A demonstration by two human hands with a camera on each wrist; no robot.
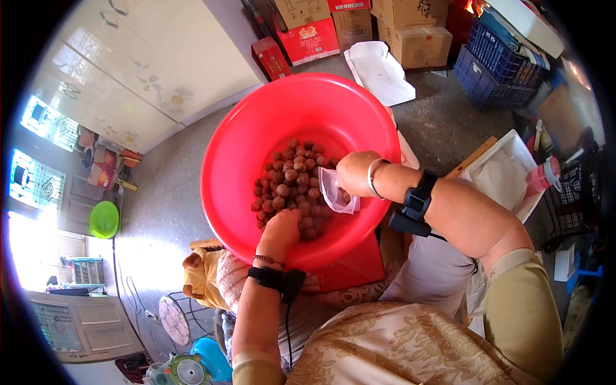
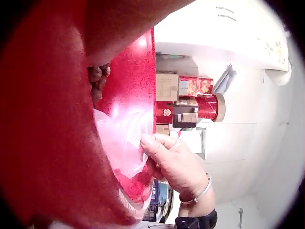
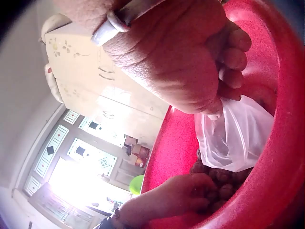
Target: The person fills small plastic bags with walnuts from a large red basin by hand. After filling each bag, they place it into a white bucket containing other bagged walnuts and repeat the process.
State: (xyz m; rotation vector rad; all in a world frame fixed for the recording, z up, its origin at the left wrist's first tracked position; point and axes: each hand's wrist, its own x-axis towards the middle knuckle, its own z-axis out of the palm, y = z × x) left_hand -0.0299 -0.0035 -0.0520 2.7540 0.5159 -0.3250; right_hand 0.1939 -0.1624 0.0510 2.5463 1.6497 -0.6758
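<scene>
A large red plastic basin [image 1: 237, 138] holds a heap of brown, round walnuts [image 1: 282, 190]. My left hand [image 1: 280, 230] reaches down into the near side of the heap. Its fingers bend down among the walnuts in the right wrist view, their tips hidden, so I cannot tell whether they grip any. With curled fingers and thumb, my right hand [image 1: 358, 172] pinches the edge of a clear plastic bag [image 3: 233, 133] at the basin's right side. The bag hangs inside the basin, over the walnuts, its mouth partly spread in the head view.
Cardboard boxes [image 1: 420, 48] and a white foam tray [image 1: 380, 72] lie beyond the basin. Blue crates [image 1: 491, 77] stand at the far right, with a white lined box [image 1: 500, 173] nearer. A green basin [image 1: 104, 219] and a round stool [image 1: 174, 319] are on the left.
</scene>
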